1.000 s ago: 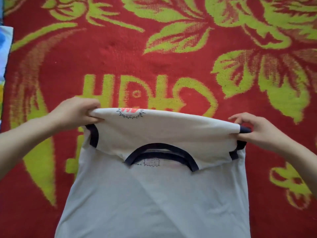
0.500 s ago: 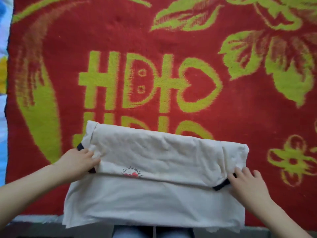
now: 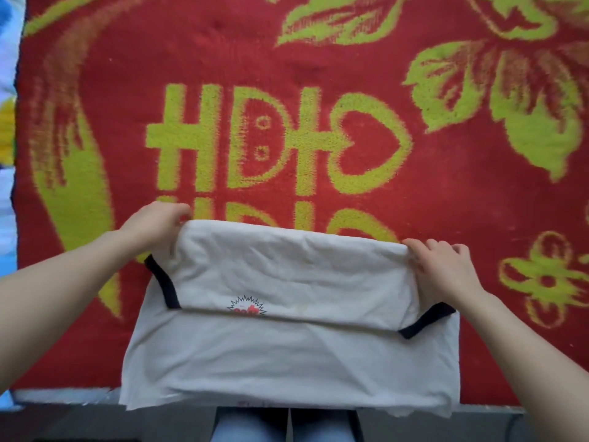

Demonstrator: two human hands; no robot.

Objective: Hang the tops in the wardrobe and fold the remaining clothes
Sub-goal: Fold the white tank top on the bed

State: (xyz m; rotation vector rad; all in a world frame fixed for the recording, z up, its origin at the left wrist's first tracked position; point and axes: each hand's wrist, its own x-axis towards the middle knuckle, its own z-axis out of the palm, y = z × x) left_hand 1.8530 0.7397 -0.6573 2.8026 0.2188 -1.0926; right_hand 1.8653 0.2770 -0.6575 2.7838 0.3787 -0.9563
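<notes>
A white t-shirt (image 3: 287, 355) with dark trim and a small red starburst print lies folded across the near edge of the red blanket (image 3: 318, 74). Its upper part is doubled over toward me, and its lower hem hangs slightly past the blanket's edge. My left hand (image 3: 156, 224) grips the far left corner of the fold, fingers curled round the cloth. At the far right corner my right hand (image 3: 443, 266) grips the cloth the same way. Dark sleeve bands show at both sides of the folded layer.
The blanket carries large yellow-green letters and flower patterns and covers most of the view. A strip of blue and white fabric (image 3: 8, 218) runs along the left edge. Below the blanket's near edge are a grey floor (image 3: 95, 422) and blue-jeaned legs (image 3: 255, 425).
Both hands moved from the near edge of the folded layer up to its far corners and took hold there. Before that, the shirt's top part was brought over toward me.
</notes>
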